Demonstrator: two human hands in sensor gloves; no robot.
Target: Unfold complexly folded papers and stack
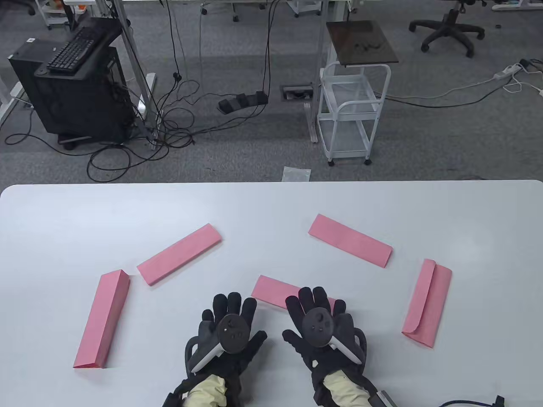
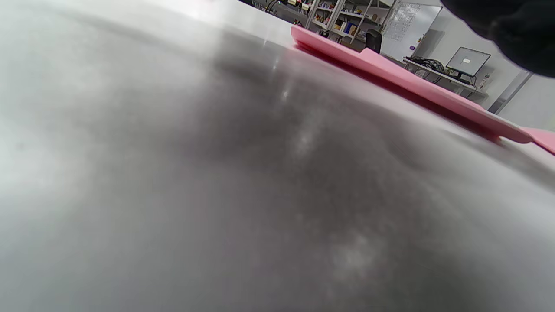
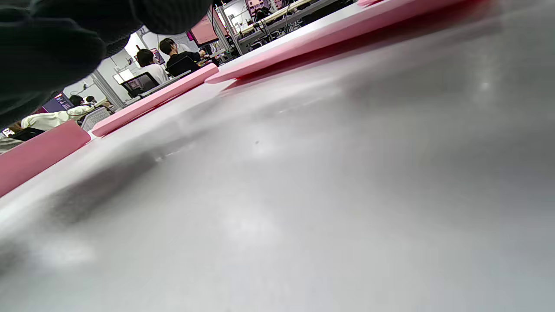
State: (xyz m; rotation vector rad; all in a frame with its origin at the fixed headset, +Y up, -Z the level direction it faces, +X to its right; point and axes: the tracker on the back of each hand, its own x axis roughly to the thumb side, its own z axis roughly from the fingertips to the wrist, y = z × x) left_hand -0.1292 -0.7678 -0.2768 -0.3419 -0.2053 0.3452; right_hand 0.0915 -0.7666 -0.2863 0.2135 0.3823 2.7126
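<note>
With your left hand (image 1: 229,328) lying flat and empty, your right hand (image 1: 320,324) is resting spread fingers on the nearest folded paper (image 1: 271,290), probably light, floppy and slippery, so try lifting its free edge.

White table (image 1: 63,220), five folded pink papers (image 1: 350,240), both hands flat

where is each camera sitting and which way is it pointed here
Table view: above the near edge, looking down at the white table with five folded pink papers, floor beyond; both hands, left hand and right hand, lie palm down.
Left wrist view: low, skimming the tabletop toward a pink paper; glove only at the top right corner.
Right wrist view: equally low, facing across pink papers; glove at top left.
Shared: all show tabletop and pink papers.
</note>
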